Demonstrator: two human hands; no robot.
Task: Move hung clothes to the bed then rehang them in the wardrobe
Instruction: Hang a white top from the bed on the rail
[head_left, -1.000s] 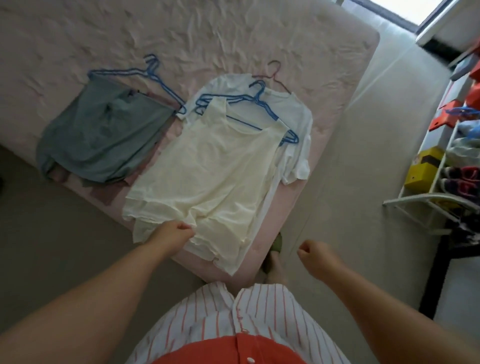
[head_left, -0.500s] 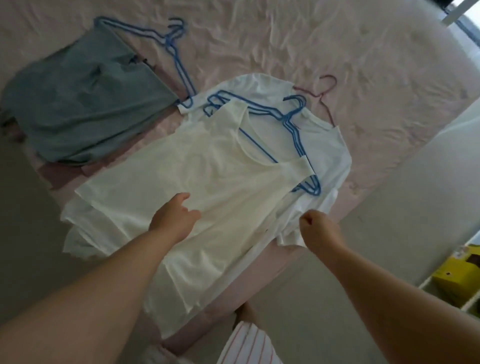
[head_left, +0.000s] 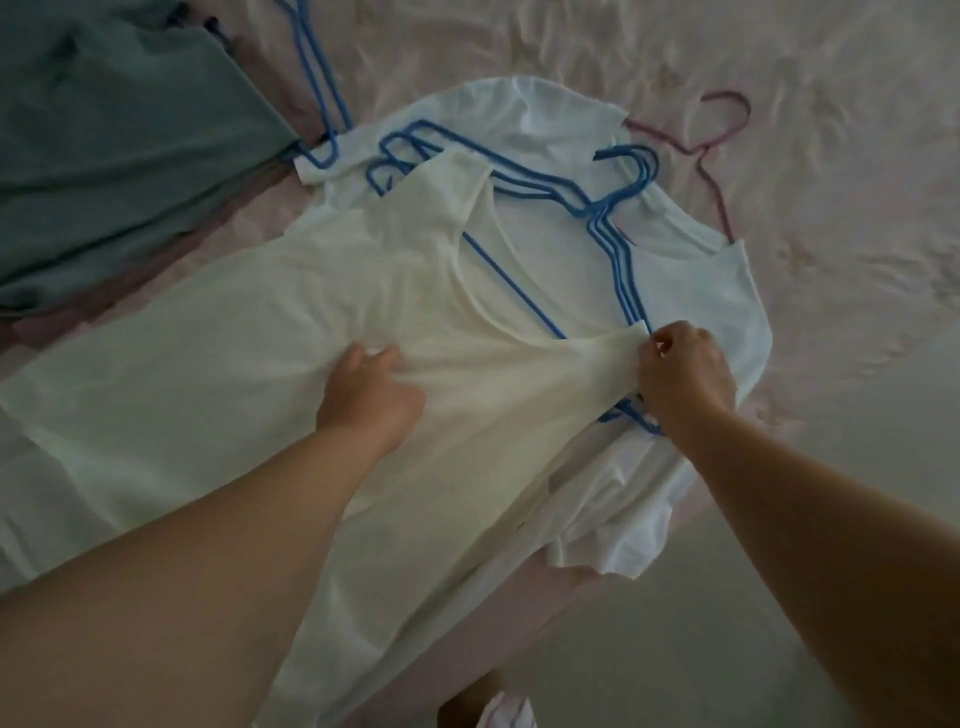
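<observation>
1. Both hands have advanced from the bed edge onto the clothes: the right hand, a closed fist in the air a second ago, now pinches the shoulder strap of the cream top; the left hand, then at the hem, now sits on the chest of the garment, fingers curled and gathering a fold of cloth.
2. Viewpoint has closed in over the bed; the floor, shelf and striped shirt seen earlier are out of frame.
3. Location of the task's things: the cream top lies uppermost on a white T-shirt, both flat on the bed near its edge, with a bundle of blue hangers threaded through the necklines. A green garment on its own blue hanger lies apart to the left; the hook of a pink hanger projects from under the white T-shirt.
4. Step in hand, as judged: the clothes are already on the bed, so the strap is probably being seated on its hanger before rehanging.
5. Next move calls for keeping the strap over the hanger arm, then lifting by the hook so that the thin, slack fabric does not slide off.
</observation>
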